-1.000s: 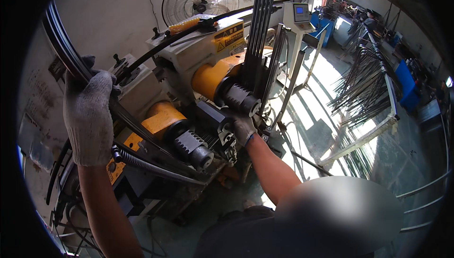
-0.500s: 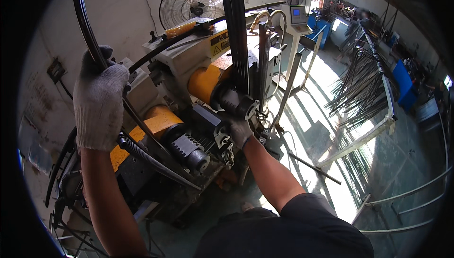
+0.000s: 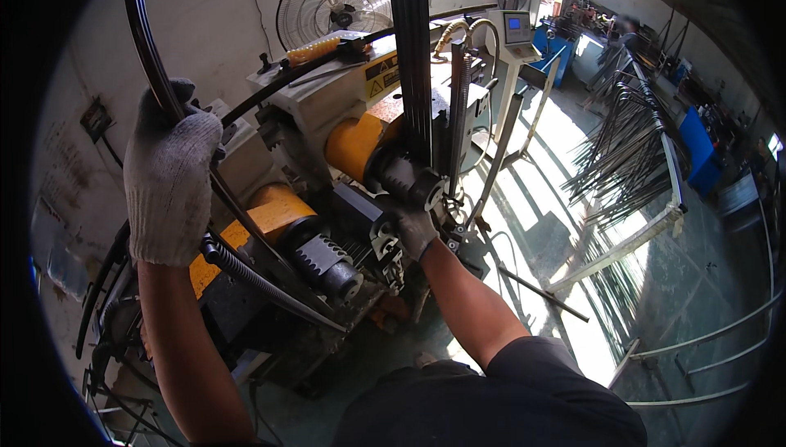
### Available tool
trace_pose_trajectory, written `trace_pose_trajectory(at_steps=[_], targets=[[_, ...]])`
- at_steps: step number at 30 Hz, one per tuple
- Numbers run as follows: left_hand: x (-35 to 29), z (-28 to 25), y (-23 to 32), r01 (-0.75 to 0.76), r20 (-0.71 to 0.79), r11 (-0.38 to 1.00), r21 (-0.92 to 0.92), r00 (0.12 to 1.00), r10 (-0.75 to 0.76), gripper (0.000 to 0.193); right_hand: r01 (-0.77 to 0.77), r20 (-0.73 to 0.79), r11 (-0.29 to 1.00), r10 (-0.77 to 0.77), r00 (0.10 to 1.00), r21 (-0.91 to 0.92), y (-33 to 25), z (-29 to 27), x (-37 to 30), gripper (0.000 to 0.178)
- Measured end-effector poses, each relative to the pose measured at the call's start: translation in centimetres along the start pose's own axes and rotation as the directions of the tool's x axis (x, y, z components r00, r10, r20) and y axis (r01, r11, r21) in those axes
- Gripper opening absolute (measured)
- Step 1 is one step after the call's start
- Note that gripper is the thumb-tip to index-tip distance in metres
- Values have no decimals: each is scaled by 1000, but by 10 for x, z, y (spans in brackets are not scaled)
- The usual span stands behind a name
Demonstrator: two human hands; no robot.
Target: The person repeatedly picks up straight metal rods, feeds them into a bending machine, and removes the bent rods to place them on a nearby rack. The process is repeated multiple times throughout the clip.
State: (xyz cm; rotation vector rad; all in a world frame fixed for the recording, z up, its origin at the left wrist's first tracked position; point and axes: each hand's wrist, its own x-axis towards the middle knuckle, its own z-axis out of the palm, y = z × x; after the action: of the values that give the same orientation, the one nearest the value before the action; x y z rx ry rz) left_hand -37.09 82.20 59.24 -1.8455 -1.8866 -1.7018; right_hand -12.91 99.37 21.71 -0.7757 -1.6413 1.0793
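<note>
My left hand [image 3: 170, 177], in a pale knitted glove with dark fingers, is raised at the left and closed around long dark metal rods [image 3: 146, 38]. The rods slant down past the machine's orange left cylinder [image 3: 274, 208]. My right hand [image 3: 416, 232], also gloved, reaches in low at the machine, beside a dark block [image 3: 358, 203] between the two toothed rollers. Its fingers are hidden there. Just above it, a bundle of dark bars [image 3: 412, 62] stands upright next to the right toothed roller [image 3: 409, 175]. The left toothed roller [image 3: 323, 257] lies nearer to me.
A ribbed hose [image 3: 266, 283] runs along the machine's near side. Behind stands a large fan [image 3: 332, 5]. A control box with a small screen [image 3: 516, 28] is at the back right. Many thin rods [image 3: 618, 152] hang on a rack at right; a loose bar [image 3: 542, 293] lies on the floor.
The top of the upright bundle sits slightly farther right. Both hands keep nearly the same places, the left still gripping the rods.
</note>
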Motion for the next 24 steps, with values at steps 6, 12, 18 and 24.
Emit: trace_pose_trajectory(at_steps=[6, 12, 18, 24], targets=[[-3, 1, -2, 10, -1, 999, -40, 1000, -11, 41, -273, 19, 924, 278, 960, 267, -28, 1, 2, 37], [-3, 4, 4, 13, -15, 1000, 3, 1000, -13, 41, -195, -65, 948, 217, 974, 250, -12, 4, 2, 32], [-4, 5, -4, 3, -19, 997, -82, 1000, -4, 41, -244, -92, 920, 284, 954, 306, -22, 8, 1, 30], [-6, -10, 4, 173, 8, 968, -181, 985, -174, 44, -271, -100, 903, 319, 942, 333, -4, 11, 2, 22]])
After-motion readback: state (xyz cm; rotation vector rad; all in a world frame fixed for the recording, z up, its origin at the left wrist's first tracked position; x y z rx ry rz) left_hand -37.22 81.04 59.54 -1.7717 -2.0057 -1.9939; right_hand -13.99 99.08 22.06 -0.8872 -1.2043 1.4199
